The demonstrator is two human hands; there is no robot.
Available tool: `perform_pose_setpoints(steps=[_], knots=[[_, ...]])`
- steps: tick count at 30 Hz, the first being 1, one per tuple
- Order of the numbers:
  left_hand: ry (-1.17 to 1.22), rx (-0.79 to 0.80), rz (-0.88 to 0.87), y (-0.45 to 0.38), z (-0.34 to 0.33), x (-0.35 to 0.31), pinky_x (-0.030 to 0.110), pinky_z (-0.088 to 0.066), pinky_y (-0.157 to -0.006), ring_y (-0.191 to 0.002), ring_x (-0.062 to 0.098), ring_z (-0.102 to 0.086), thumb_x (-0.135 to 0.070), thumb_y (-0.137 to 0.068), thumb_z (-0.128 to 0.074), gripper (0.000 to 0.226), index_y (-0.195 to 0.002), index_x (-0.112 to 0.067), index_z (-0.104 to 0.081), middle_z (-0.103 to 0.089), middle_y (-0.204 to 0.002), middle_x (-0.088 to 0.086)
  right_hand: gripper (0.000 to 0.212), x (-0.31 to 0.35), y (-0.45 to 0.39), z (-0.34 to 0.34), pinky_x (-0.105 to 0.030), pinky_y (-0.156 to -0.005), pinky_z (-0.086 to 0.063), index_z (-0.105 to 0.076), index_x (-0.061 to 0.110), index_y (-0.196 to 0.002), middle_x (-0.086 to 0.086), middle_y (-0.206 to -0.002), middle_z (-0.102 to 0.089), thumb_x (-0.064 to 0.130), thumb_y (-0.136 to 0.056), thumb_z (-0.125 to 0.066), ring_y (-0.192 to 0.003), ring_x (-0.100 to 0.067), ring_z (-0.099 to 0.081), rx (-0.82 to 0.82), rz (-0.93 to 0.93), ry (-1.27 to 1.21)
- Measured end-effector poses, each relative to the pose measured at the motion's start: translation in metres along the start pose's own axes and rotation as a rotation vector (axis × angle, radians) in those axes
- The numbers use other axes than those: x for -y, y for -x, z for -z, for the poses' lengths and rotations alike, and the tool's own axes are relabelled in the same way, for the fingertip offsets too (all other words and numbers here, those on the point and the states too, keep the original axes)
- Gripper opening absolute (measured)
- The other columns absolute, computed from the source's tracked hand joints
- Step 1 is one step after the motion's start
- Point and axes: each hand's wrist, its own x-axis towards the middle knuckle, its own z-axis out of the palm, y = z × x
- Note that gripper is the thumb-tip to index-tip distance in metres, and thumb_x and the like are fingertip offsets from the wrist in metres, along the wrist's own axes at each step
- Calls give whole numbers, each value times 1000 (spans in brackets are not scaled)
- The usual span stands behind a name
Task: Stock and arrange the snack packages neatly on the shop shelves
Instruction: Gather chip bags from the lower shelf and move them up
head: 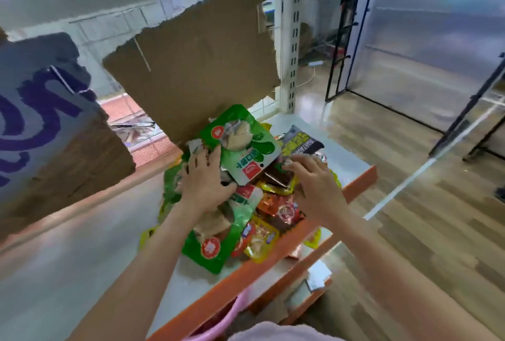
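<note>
— Pink cloth [284,332] is seen at the bottom edge, nearest the lens, with a pink plastic rim [229,316] just beside it under the shelf lip. What is found beyond that?

— Two torn cardboard sheets are propped at the back: a large brown one [196,72] in the middle and a grey one with purple lettering [46,127] at the left. Below them a white shelf [347,160] with an orange front edge [276,253] is seen, and a lower orange-edged shelf is partly visible under it.

— Where are the snack packages found?

— They are heaped on the white shelf toward its right end. A green packet [246,146] is raised above the heap, tilted, with its top toward the brown cardboard. A second green packet [216,242] lies flat at the front of the pile, near the orange edge. Between and beside these, red and yellow sachets [276,212] are piled, a dark packet with yellow print [303,141] lies at the back, and a dark brown packet [278,175] is tucked under the raised green one.

— And the hands?

— The left hand [203,179] is closed around the lower left edge of the raised green packet, thumb on its face. The right hand [314,184] is laid over the pile with fingers curled, fingertips touching the dark brown packet; whether that packet is actually gripped cannot be told.
</note>
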Motion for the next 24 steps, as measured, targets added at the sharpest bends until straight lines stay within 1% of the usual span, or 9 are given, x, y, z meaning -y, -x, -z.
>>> perform_pose_setpoints(steps=[4,7,9,11,14,17,20,22,24], knots=[[-14,-5,30,-3,-5,5,54,-26,-107,-136,40,-19,-52,-82,-59,88,-147,-40,-1,-10,-153,10,68,-36,-25,4,-45,-96,-38,-47,14,-132,-7,-146,-37,-6,-67,-52,-133,-29,-30,122,-90,115],[-2,-125,45,7,-5,9,53,-31,-104,-131,42,-28,-20,-87,-60,84,-149,-29,-4,-21,-149,15,76,-49,-43,-7,-41,-102,-27,-28,27,-143,5,-153,-23,9,-75,-56,-141,-18,-15,286,-55,210],[130,-251,80,15,0,13,52,-34,-99,-125,43,-35,-4,-85,-55,78,-149,-17,-13,-32,-143,18,73,-53,-48,-17,-41,-100,-26,-23,30,-144,5,-148,-29,21,-79,-56,-137,-20,-20,334,-38,299],[223,-371,119,25,9,19,54,-36,-96,-118,44,-39,5,-82,-52,71,-146,-11,-26,-38,-136,22,70,-55,-54,-23,-42,-99,-25,-27,29,-141,1,-140,-32,23,-78,-57,-130,-25,-23,326,-22,358],[130,-486,167,50,20,29,53,-39,-88,-107,44,-44,13,-73,-54,68,-136,-11,-44,-48,-123,22,61,-53,-65,-17,-44,-100,-23,-38,24,-132,-7,-133,-34,26,-75,-61,-124,-28,-23,359,19,407],[41,-549,189,87,24,37,46,-40,-78,-97,42,-48,16,-64,-59,69,-127,-13,-56,-55,-111,20,54,-42,-56,-5,-44,-95,-25,-53,17,-119,-9,-122,-41,46,-74,-63,-117,-29,-30,260,106,330],[-8,-608,267,130,19,42,40,-34,-75,-91,38,-49,11,-61,-53,63,-117,-15,-62,-55,-104,17,54,-1,-31,4,-45,-79,-42,-61,8,-93,-12,-102,-56,58,-73,-50,-96,-33,-54,200,300,167],[19,-646,294,156,16,45,36,-29,-76,-93,32,-45,-1,-59,-41,59,-111,-18,-64,-55,-105,17,47,29,-16,3,-35,-62,-48,-60,8,-91,-9,-91,-59,49,-67,-56,-77,-32,-61,240,409,55],[36,-674,330,181,11,49,35,-28,-75,-95,29,-42,-11,-59,-33,59,-109,-22,-61,-56,-106,18,47,58,-8,-3,-30,-57,-46,-59,9,-97,-8,-93,-61,41,-63,-64,-75,-31,-62,327,496,-67]])
